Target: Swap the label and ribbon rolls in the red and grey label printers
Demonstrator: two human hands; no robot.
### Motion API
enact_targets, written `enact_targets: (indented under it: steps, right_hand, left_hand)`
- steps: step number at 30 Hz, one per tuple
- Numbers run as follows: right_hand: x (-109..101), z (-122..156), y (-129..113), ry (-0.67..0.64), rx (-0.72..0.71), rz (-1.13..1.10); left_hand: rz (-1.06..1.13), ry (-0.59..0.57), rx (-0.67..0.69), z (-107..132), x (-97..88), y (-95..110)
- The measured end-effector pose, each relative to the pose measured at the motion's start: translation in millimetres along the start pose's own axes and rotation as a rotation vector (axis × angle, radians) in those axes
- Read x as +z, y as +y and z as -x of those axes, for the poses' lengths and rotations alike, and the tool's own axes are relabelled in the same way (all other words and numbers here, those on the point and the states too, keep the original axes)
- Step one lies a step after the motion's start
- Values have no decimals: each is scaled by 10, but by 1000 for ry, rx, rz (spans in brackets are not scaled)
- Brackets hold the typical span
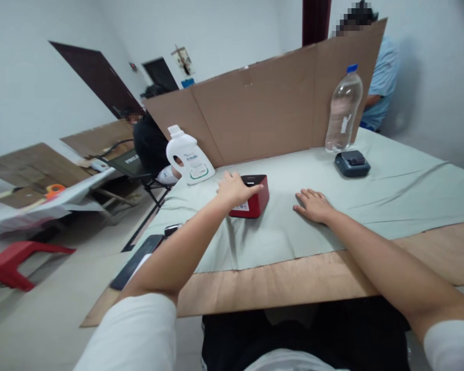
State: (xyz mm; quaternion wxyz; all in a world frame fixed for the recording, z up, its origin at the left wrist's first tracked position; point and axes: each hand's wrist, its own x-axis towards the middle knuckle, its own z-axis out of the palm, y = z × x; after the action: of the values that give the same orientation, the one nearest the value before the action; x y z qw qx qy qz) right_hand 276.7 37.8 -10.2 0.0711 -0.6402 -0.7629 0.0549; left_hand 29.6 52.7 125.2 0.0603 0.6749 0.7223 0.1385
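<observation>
My left hand (235,188) is curled over the near left corner of a small red box-shaped device (255,202) with a black top, gripping it on the pale green cloth (410,190). My right hand (313,205) lies flat on the cloth a little to the right of the red device, fingers spread, holding nothing.
A white detergent bottle (187,155) stands at the cloth's far left. A clear water bottle (344,109) and a dark small device (352,163) sit at the far right before a cardboard screen (266,108). A black phone (136,260) lies at the table's left edge. People sit beyond.
</observation>
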Motion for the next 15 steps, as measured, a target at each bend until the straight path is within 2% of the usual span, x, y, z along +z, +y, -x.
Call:
enact_targets:
  steps: [4, 8, 12, 15]
  right_hand:
    - [-91, 107, -66, -89, 16, 15]
    - [-148, 168, -192, -69, 4, -8]
    - [-176, 211, -322, 28, -70, -92]
    - [-193, 265, -418, 128, -218, -168]
  left_hand:
    - [-1, 21, 58, 477, 161, 6]
    - [8, 39, 77, 713, 285, -125]
    - [173, 79, 137, 600, 327, -389]
    - [511, 183, 83, 348, 412, -659]
